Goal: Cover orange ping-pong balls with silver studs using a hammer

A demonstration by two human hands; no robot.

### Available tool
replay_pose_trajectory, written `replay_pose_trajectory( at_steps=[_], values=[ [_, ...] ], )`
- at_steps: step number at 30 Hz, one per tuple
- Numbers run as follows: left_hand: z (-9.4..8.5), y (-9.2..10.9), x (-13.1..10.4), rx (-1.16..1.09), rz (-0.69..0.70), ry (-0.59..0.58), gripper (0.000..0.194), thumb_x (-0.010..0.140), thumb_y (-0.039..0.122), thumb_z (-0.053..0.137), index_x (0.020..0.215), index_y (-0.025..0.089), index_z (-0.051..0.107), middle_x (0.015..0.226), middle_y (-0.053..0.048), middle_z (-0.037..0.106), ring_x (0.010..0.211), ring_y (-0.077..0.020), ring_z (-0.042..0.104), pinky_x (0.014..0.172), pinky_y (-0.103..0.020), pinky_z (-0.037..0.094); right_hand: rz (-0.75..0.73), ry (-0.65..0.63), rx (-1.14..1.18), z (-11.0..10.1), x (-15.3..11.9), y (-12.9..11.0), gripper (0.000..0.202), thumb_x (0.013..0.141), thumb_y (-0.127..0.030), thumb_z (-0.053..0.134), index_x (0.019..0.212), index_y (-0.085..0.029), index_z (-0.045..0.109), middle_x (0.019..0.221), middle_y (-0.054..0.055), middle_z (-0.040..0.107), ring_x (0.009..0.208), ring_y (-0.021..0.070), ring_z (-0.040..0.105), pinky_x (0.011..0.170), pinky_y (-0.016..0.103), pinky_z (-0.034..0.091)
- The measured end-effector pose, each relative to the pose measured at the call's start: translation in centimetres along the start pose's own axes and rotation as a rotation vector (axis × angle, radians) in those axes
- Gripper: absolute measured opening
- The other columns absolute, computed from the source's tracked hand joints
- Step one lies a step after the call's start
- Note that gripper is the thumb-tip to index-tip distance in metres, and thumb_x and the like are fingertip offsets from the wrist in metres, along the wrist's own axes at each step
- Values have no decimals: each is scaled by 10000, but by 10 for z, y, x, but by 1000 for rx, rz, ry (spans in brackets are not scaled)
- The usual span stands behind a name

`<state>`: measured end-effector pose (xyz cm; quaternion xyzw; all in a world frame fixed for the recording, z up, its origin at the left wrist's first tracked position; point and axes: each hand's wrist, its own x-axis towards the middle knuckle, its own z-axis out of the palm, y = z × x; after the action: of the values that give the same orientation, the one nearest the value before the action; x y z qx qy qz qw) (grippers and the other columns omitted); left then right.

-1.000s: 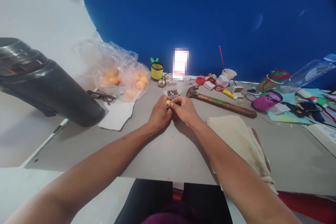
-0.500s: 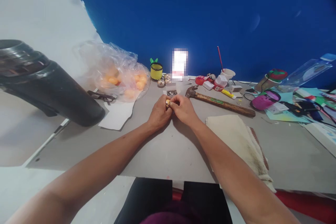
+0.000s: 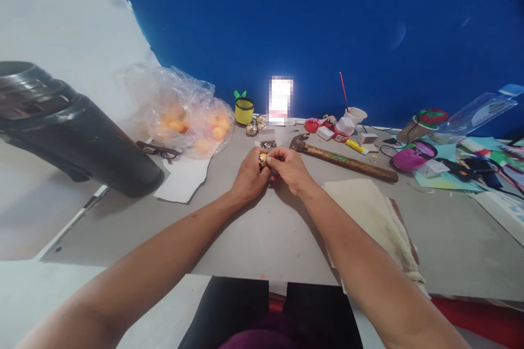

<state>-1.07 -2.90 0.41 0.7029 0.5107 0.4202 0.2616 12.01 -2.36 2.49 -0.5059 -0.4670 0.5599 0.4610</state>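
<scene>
Near the middle of the table, my left hand (image 3: pixel 251 175) is closed around a small yellow-orange ball (image 3: pixel 263 160) that has shiny metallic bits on its side. My right hand (image 3: pixel 288 169) meets it from the right, thumb and forefinger pinched together at the ball's edge; whatever is between those fingertips is too small to make out. Just beyond my hands sits a small open box (image 3: pixel 268 145) of dark, shiny little pieces. Several balls covered in metallic bits (image 3: pixel 251 129) rest farther back by a yellow pot (image 3: pixel 244 112).
On the left stand a big dark flask (image 3: pixel 102 142) and a clear bag of orange balls (image 3: pixel 180 120), with glasses (image 3: pixel 159 150) and white paper (image 3: pixel 184 181). Rightward lie a hammer (image 3: pixel 347 163), a folded cloth (image 3: pixel 364 212), a glue tube (image 3: pixel 356 146) and a white cup (image 3: pixel 355 115).
The ball has turned slightly in my left hand, showing more of its metallic side. My right fingers have shifted a little, and its lower fingers have curled differently.
</scene>
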Motion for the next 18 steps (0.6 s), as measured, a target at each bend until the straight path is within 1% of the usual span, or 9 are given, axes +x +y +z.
replay_pose_trajectory(
  at_steps=[4, 8, 11, 14, 16, 18],
  values=[
    [-3, 3, 2, -120, -56, -42, 197, 822, 220, 596, 1018, 200, 601, 876, 8, 657, 776, -165, 593, 723, -302, 479, 33, -23, 104, -8, 4, 2, 257, 643, -329, 811, 758, -188, 630, 750, -9, 656, 608, 109, 570, 467, 209, 488],
    [-5, 3, 3, -267, -87, -116, 297, 776, 232, 647, 1066, 176, 619, 844, 8, 652, 742, -150, 590, 690, -277, 483, 54, -18, 143, -14, 8, 4, 336, 611, -360, 861, 771, -182, 625, 721, -24, 649, 540, 83, 533, 444, 199, 477],
    [-5, 2, 4, -393, -123, -162, 335, 822, 269, 601, 1138, 165, 632, 825, -5, 651, 715, -146, 592, 663, -273, 488, 49, -34, 143, -18, 9, 5, 342, 611, -369, 868, 778, -179, 637, 684, -33, 630, 523, 82, 539, 444, 197, 479],
    [-5, 2, 6, -479, -173, -171, 350, 889, 350, 543, 1159, 156, 651, 798, -16, 649, 665, -139, 584, 615, -269, 481, 52, -39, 142, -20, 11, 6, 333, 615, -377, 860, 769, -178, 642, 631, -43, 599, 501, 87, 547, 434, 200, 474],
    [-5, 2, 7, -494, -199, -163, 345, 883, 373, 562, 1124, 151, 669, 756, -13, 638, 627, -131, 569, 577, -258, 464, 44, -43, 141, -20, 11, 7, 338, 612, -383, 863, 765, -175, 645, 624, -39, 599, 499, 90, 553, 430, 199, 466],
    [-5, 1, 9, -519, -236, -148, 323, 853, 361, 590, 1078, 147, 679, 690, 0, 606, 581, -123, 547, 537, -248, 446, 33, -50, 138, -19, 11, 8, 350, 597, -390, 871, 763, -172, 653, 645, -28, 619, 511, 94, 565, 434, 199, 463]
  ],
)
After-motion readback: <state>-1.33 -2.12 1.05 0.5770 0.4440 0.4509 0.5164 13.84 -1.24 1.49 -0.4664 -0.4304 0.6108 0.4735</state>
